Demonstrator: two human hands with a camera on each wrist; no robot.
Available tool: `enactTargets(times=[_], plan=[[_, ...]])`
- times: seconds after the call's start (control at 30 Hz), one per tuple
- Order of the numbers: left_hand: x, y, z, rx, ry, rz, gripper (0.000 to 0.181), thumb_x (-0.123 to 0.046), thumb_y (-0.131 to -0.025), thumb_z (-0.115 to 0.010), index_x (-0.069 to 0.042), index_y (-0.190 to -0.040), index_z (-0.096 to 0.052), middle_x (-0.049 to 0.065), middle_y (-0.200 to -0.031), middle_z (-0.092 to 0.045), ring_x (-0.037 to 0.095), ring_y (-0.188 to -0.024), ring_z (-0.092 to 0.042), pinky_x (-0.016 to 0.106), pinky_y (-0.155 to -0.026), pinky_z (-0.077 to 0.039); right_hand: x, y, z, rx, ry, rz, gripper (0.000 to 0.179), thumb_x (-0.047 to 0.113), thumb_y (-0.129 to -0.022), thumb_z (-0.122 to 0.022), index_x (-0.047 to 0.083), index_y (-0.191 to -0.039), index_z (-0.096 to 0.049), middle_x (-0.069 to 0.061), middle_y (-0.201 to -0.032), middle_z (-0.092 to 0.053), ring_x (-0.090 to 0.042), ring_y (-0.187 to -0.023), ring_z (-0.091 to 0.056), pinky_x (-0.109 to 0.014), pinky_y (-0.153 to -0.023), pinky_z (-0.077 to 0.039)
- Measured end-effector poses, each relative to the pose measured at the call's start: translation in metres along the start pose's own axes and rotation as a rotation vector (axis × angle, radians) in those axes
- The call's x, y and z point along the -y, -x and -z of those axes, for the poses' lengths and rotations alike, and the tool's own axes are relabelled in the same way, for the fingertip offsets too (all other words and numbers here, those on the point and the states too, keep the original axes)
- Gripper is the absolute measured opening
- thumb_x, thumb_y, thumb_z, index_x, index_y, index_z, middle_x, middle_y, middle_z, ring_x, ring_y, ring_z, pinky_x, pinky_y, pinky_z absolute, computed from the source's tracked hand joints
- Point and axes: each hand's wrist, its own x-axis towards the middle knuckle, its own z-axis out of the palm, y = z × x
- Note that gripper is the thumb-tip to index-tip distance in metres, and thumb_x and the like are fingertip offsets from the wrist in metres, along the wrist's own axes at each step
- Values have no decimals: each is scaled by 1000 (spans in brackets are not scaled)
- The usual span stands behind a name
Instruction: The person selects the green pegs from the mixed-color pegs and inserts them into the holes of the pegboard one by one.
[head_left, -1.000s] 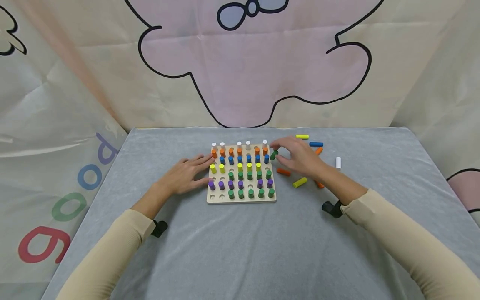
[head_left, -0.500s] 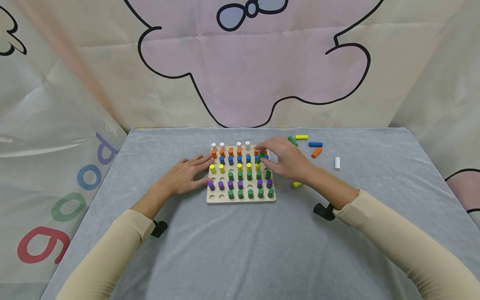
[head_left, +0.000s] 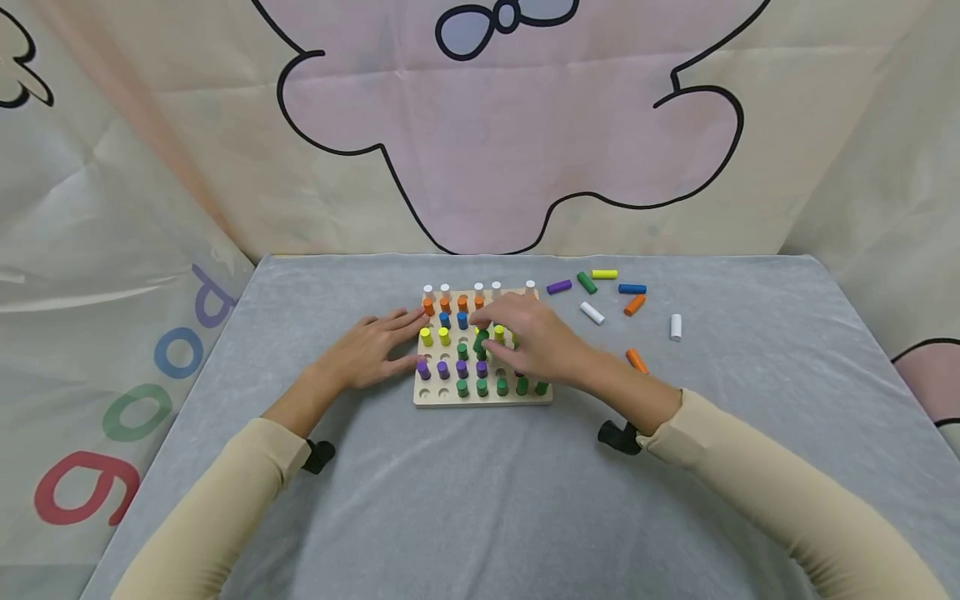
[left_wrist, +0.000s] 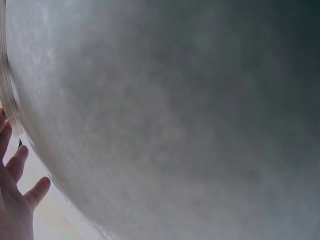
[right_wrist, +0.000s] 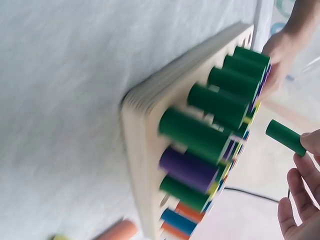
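Note:
A wooden pegboard (head_left: 483, 403) stands in the middle of the table, set with rows of white, orange, blue, yellow, green and purple pegs. My right hand (head_left: 536, 337) is over its centre, pinching a green peg (right_wrist: 285, 136) between thumb and fingertips. In the right wrist view that peg is tilted and apart from the standing ones. My left hand (head_left: 367, 350) lies along the board's left side, fingers spread and fairly straight, fingertips right at the edge. The left wrist view shows only part of that hand and the board's layered edge (left_wrist: 6, 90). My right hand hides several pegs.
Loose pegs lie on the grey cloth (head_left: 480, 500) right of the board: purple (head_left: 558, 287), green (head_left: 587, 282), yellow (head_left: 603, 274), blue (head_left: 632, 288), two orange and two white. A printed curtain (head_left: 480, 125) rises behind the table.
My right hand has carried the green peg leftward from beside the board to above its middle. Purple and white loose pegs have come into sight behind it. My left hand stays put.

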Motion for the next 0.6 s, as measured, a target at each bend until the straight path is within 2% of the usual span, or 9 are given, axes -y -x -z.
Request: enactTargets(times=[0.3,0.4,0.6], plan=[[1,-1,0,-3,-8,-11,74,-56,-98,-51,-19,-158,-29,5,-162,-27,32,-148,-26,63,-109,-30,20,-6,-17,42,-42,77,30,7,-87,-76,8,-116,-71,-1,-114,-71,-16,-109,-62,-35,-99,-46],[1,-1,0,-6,-6,-10,74,-57,-98,-51,-19,-158,-29,4,-162,-27,32,-149,-26,63,-110,-30,24,-7,-22,40,-58,89,29,7,-87,-76,8,-116,-71,-1,-113,-71,-15,-109,-62,-34,-98,-47],[0,0,1,-9,-3,-12,75,-58,-98,-50,-19,-158,-29,3,-163,-26,32,-149,-25,63,-110,-30,30,-8,-31,76,-69,81,31,9,-89,-75,7,-120,-69,-2,-119,-70,-17,-116,-60,-37,-105,-44]])
